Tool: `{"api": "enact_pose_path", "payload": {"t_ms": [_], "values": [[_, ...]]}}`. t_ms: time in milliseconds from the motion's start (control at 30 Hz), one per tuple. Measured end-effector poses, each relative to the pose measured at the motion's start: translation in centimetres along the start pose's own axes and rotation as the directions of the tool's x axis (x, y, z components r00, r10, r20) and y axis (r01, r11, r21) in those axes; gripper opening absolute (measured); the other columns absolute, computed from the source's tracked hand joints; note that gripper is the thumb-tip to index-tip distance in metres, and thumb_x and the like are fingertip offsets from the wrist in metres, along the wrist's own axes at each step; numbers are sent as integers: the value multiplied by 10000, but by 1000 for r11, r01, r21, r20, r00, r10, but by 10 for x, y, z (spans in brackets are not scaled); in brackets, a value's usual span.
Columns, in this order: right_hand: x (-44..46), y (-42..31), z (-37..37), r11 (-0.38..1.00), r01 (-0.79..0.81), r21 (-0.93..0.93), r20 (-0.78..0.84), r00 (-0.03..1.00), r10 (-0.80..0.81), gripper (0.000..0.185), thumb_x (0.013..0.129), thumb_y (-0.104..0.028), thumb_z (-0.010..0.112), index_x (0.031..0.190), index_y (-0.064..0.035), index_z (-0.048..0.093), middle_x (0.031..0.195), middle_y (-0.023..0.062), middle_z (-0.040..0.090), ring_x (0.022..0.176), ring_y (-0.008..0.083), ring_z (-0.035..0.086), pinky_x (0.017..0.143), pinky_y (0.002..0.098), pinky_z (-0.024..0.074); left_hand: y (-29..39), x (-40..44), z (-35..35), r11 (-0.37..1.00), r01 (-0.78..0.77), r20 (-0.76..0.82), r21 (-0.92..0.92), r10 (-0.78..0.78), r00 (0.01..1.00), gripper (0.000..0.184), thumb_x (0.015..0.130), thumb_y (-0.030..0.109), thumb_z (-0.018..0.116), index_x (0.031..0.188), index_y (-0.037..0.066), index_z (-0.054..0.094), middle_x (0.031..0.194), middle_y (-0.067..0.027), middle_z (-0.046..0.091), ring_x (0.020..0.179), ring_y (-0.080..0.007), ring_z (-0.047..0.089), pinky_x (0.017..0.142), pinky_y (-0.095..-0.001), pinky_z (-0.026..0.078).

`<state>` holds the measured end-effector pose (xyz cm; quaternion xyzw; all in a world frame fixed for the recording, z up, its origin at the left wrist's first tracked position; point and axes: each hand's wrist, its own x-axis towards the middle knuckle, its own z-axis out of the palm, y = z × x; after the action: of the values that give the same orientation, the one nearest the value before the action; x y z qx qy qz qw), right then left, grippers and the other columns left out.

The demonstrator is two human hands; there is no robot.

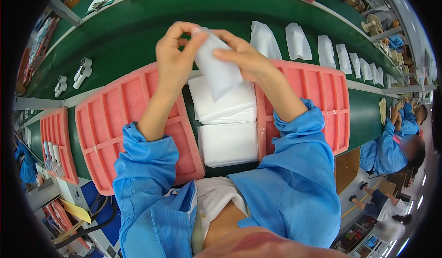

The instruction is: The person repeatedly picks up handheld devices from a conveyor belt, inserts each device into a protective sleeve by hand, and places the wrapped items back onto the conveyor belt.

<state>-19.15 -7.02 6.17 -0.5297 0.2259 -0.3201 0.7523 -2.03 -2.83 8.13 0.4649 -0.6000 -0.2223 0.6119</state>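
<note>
Both hands hold one white translucent pouch [217, 69] above the bench, its lower corner hanging down. My left hand [177, 50] pinches the top edge between thumb and fingers. My right hand [241, 53] grips the pouch's right side, thumb on its front. What is inside the pouch, if anything, cannot be made out. Beneath it lie two stacks of flat white sleeves, the upper one [223, 106] partly hidden by the pouch and the lower one [229, 143] nearer my body.
Pink foam trays with compartments flank the stacks, left [133, 115] and right [317, 101]. Wrapped white items [298, 41] stand in a row on the green belt [138, 37]. Two white devices [83, 73] lie at left. Co-workers [391, 149] sit at far right.
</note>
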Motion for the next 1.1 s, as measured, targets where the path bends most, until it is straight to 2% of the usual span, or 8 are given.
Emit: {"api": "enact_pose_path", "payload": {"t_ms": [33, 200, 300, 400, 500, 600, 867, 1100], "values": [[1, 2, 1, 999, -17, -37, -1, 1000, 17, 585, 853, -237, 712, 1324, -16, 442, 1101, 132, 619, 984, 178, 624, 805, 307, 532, -2, 1, -1, 968, 138, -34, -209, -148, 988, 135, 845, 137, 717, 847, 24, 644, 925, -37, 658, 789, -102, 585, 604, -232, 465], [23, -1, -5, 989, -134, -61, -237, 965, 116, 582, 803, -200, 760, 1245, 57, 482, 1073, 143, 609, 880, 168, 643, 728, 280, 543, -25, 2, 2, 996, -51, -348, 72, 73, 935, 161, 942, 137, 574, 1063, 32, 558, 974, -41, 593, 820, -111, 547, 599, -244, 428], [60, 17, -27, 993, -26, -112, -381, 924, -19, 537, 821, -276, 724, 1181, 69, 527, 964, 127, 646, 852, 187, 645, 757, 327, 540, -13, -16, 18, 965, -212, -254, 157, 247, 935, 133, 904, 82, 600, 1023, 37, 562, 899, -37, 571, 756, -91, 533, 628, -208, 419], [104, 58, -83, 533, -208, -820, -337, 928, -156, 513, 835, -399, 659, 1055, 62, 611, 917, 184, 660, 856, 275, 659, 797, 369, 522, -16, -45, 34, 937, -219, 273, 272, 143, 951, 225, 796, 110, 680, 984, 71, 562, 924, -80, 576, 753, -183, 581, 623, -275, 460], [115, 86, -94, 219, -110, -970, -213, 819, -533, 485, 839, -417, 585, 1011, 29, 661, 1028, 272, 641, 933, 423, 623, 847, 441, 495, -27, -69, 50, 888, -185, 537, 421, -79, 840, 335, 740, 256, 755, 944, 63, 573, 962, -117, 589, 839, -296, 618, 692, -401, 501], [115, 61, -66, -201, -163, -966, -43, 865, -499, 389, 845, -349, 614, 1005, -1, 682, 1151, 240, 610, 1043, 395, 572, 887, 475, 476, -46, -85, 58, 834, -271, 590, 481, -79, 803, 442, 706, 328, 778, 962, 30, 576, 963, -161, 587, 892, -338, 612, 738, -428, 511], [195, 52, 147, 18, 590, -807, 526, 732, -433, 363, 801, -238, 666, 1117, -61, 641, 1203, 166, 588, 1135, 364, 525, 974, 422, 443, -85, -96, 75, 959, -25, 376, 283, -87, 922, 314, 802, 232, 678, 1027, 27, 599, 1069, -183, 604, 988, -353, 599, 749, -434, 519], [290, 142, 290, 22, 380, -925, 349, 869, -351, 394, 827, -217, 617, 1212, -131, 616, 1453, 184, 380, 1346, 380, 352, 1020, 495, 392, -155, -66, -6, 825, 483, -26, 295, -498, 867, 288, 786, 224, 681, 1003, 47, 614, 1048, -178, 612, 978, -338, 604, 742, -434, 520]]}}
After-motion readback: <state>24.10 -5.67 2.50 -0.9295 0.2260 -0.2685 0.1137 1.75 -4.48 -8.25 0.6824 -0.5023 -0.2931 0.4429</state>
